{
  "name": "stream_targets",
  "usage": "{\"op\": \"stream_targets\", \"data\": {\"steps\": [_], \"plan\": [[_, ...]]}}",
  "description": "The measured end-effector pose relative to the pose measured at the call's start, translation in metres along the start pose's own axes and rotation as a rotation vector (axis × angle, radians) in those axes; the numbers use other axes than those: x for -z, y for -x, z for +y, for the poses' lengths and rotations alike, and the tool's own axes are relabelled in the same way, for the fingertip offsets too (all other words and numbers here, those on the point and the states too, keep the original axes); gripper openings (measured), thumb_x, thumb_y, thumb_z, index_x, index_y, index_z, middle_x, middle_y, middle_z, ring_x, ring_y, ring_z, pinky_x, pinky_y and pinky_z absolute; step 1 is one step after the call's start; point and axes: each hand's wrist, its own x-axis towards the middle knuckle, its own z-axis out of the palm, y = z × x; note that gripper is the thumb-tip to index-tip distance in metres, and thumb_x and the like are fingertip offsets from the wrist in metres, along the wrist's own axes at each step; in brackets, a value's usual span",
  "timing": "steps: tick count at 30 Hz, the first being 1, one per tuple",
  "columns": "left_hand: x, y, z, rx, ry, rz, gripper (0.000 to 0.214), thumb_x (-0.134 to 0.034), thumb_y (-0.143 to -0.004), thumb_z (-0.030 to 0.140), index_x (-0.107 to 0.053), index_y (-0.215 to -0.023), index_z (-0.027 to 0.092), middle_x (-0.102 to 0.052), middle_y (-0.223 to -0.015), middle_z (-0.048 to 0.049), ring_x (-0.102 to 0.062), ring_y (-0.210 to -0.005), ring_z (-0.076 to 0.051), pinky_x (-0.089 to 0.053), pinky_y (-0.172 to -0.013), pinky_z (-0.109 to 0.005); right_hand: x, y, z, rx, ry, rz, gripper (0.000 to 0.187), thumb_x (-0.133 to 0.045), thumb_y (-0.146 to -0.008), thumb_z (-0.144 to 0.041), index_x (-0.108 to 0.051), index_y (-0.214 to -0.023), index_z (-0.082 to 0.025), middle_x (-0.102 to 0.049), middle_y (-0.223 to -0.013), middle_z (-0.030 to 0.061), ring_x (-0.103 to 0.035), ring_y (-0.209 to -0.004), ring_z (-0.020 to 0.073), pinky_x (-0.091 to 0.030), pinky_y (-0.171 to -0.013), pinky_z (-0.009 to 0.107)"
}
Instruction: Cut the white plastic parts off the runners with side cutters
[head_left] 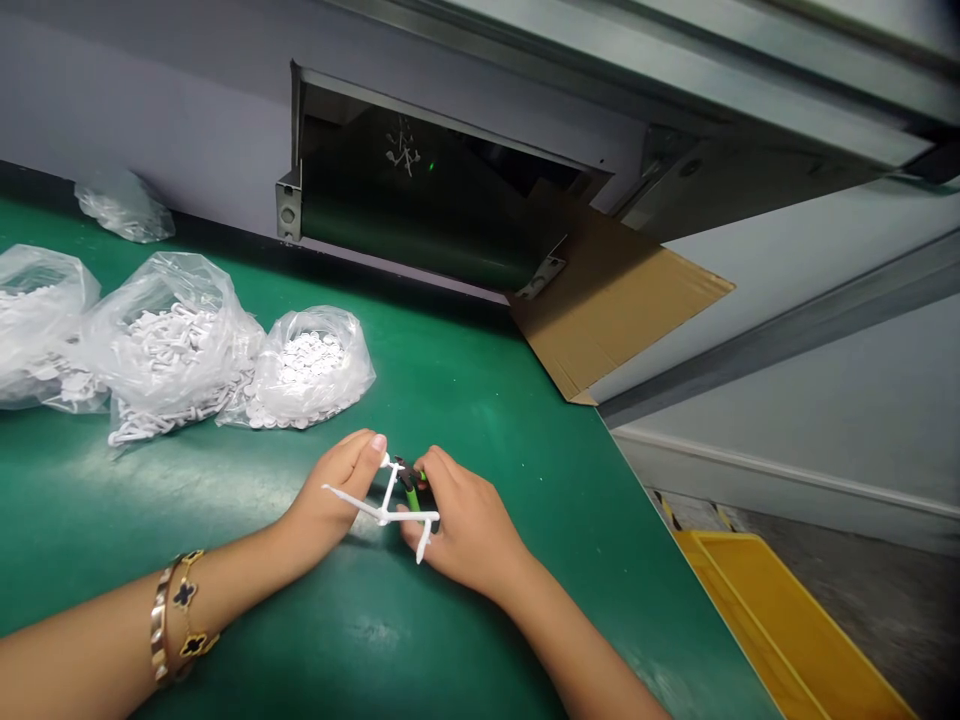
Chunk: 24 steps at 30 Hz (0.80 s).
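Note:
Between my hands is a branched white plastic sprue (pixel 384 516), with thin arms running out from a central joint. My left hand (pixel 337 490) is closed on its upper end, the thumb pressed near a small white piece (pixel 385 461) there. In my right hand (pixel 469 520) are side cutters (pixel 412 494) with green handles and dark jaws. The jaws sit right at the sprue's upper arm, close to my left thumb; whether they touch it I cannot tell. One sprue arm crosses in front of my right fingers and bends down at its end.
Clear plastic bags of small white parts (pixel 169 340) stand on the green table (pixel 450 400) at left, including a bag of round pieces (pixel 311 360). A conveyor opening (pixel 420 200) lies ahead, with another sprue inside. A cardboard flap (pixel 607 300) and yellow bin (pixel 780 620) are at right.

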Motion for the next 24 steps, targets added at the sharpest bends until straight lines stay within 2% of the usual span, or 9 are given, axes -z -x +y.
{"op": "stream_targets", "data": {"steps": [10, 14, 18, 24], "plan": [[-0.002, 0.002, 0.009, 0.03, -0.037, -0.007, 0.04, -0.034, -0.085, 0.052, -0.032, -0.06, 0.02, -0.031, -0.057, 0.0038, -0.031, -0.052, -0.011, -0.028, -0.049, -0.024, -0.001, 0.002, 0.001, 0.059, 0.072, -0.024, 0.012, -0.046, -0.069, -0.025, -0.039, -0.078, -0.021, -0.05, -0.075, 0.0001, -0.044, -0.06, 0.0141, -0.028, -0.053, 0.024], [-0.001, 0.0, 0.013, -0.03, -0.141, 0.003, 0.041, -0.033, -0.085, 0.049, -0.032, -0.057, 0.019, -0.033, -0.058, 0.0027, -0.032, -0.056, -0.012, -0.029, -0.053, -0.025, -0.001, 0.001, 0.001, 0.058, 0.084, -0.057, 0.009, -0.045, -0.068, -0.023, -0.039, -0.076, -0.021, -0.051, -0.074, 0.0003, -0.046, -0.06, 0.0143, -0.027, -0.052, 0.024], [0.001, -0.002, 0.009, -0.065, -0.191, -0.017, 0.041, -0.033, -0.086, 0.047, -0.033, -0.057, 0.019, -0.036, -0.058, 0.002, -0.034, -0.058, -0.014, -0.03, -0.057, -0.026, 0.003, 0.0, -0.001, 0.037, 0.117, -0.16, 0.008, -0.043, -0.07, -0.021, -0.04, -0.078, -0.021, -0.056, -0.076, 0.0015, -0.05, -0.063, 0.0158, -0.027, -0.054, 0.025], [0.003, -0.002, -0.003, 0.0, -0.221, -0.062, 0.041, -0.03, -0.087, 0.048, -0.035, -0.059, 0.019, -0.038, -0.059, 0.0017, -0.035, -0.059, -0.014, -0.028, -0.056, -0.025, 0.007, 0.0, -0.002, -0.013, 0.18, -0.291, 0.004, -0.042, -0.076, -0.021, -0.042, -0.08, -0.02, -0.06, -0.076, 0.002, -0.054, -0.061, 0.0169, -0.023, -0.052, 0.026]]}}
